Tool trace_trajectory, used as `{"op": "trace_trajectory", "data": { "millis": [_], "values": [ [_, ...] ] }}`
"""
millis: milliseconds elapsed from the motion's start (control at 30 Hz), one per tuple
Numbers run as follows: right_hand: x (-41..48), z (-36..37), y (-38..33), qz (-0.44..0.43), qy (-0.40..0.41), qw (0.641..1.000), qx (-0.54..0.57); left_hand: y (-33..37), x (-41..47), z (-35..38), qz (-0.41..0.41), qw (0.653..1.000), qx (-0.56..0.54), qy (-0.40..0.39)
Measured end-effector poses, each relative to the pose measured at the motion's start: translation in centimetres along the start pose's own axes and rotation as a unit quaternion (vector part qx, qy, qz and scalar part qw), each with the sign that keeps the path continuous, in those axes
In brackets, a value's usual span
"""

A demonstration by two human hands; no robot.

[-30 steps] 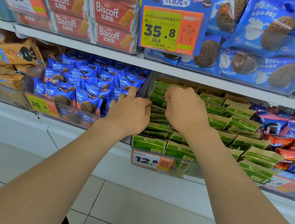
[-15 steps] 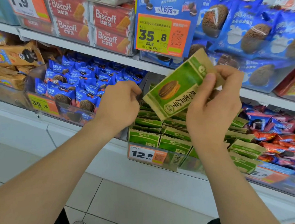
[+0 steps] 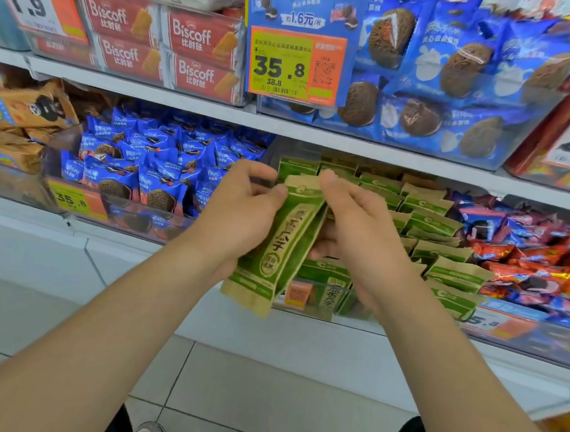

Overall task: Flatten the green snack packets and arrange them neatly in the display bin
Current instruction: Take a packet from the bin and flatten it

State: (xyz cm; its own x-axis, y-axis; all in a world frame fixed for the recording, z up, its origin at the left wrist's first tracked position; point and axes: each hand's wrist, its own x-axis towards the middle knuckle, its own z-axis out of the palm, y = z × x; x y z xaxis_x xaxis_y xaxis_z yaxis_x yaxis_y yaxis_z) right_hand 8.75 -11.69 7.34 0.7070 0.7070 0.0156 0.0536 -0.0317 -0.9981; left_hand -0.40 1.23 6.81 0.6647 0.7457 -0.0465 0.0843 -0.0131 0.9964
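- Both hands hold one green snack packet (image 3: pixel 283 239) between them. The left hand (image 3: pixel 239 212) pinches its upper left edge between thumb and fingers. The right hand (image 3: pixel 361 228) grips the right edge, thumb at the top corner, fingers curled behind.
- Packet position: upright, tilted slightly, raised in front of the display bin (image 3: pixel 324 307). Its lower end overlaps the bin's clear front wall in view.
- A second green edge shows just behind the held packet. Whether it is a separate packet cannot be told.
- Bin contents: other green packets (image 3: pixel 429 223) stand in rows, tops leaning at uneven angles.
- Left of the bin: blue cookie packets (image 3: pixel 164 172) in a clear bin. Right of it: red and purple wrappers (image 3: pixel 545 267).
- Upper shelf: red Biscoff boxes (image 3: pixel 188 34) and a price tag (image 3: pixel 295 66) reading 35.8.
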Motion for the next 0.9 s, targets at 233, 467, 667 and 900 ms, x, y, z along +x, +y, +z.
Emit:
{"op": "trace_trajectory", "data": {
  "millis": [233,467,667,900],
  "values": [
    [-0.1,-0.1,0.3,0.016,-0.007,0.993,0.117,0.6,-0.6,0.5,0.025,0.999,-0.033,0.008],
    [-0.2,0.0,0.0,-0.031,0.053,0.995,0.083,0.8,-1.6,0.8,0.097,0.994,0.039,-0.028],
    [-0.3,-0.1,0.1,-0.025,0.046,0.995,0.086,1.5,-1.9,0.3,0.051,0.993,-0.047,-0.1],
    [0.0,-0.1,0.3,-0.009,0.044,0.995,0.09,1.3,-1.5,-0.2,0.017,0.992,-0.047,-0.119]
  ]
}}
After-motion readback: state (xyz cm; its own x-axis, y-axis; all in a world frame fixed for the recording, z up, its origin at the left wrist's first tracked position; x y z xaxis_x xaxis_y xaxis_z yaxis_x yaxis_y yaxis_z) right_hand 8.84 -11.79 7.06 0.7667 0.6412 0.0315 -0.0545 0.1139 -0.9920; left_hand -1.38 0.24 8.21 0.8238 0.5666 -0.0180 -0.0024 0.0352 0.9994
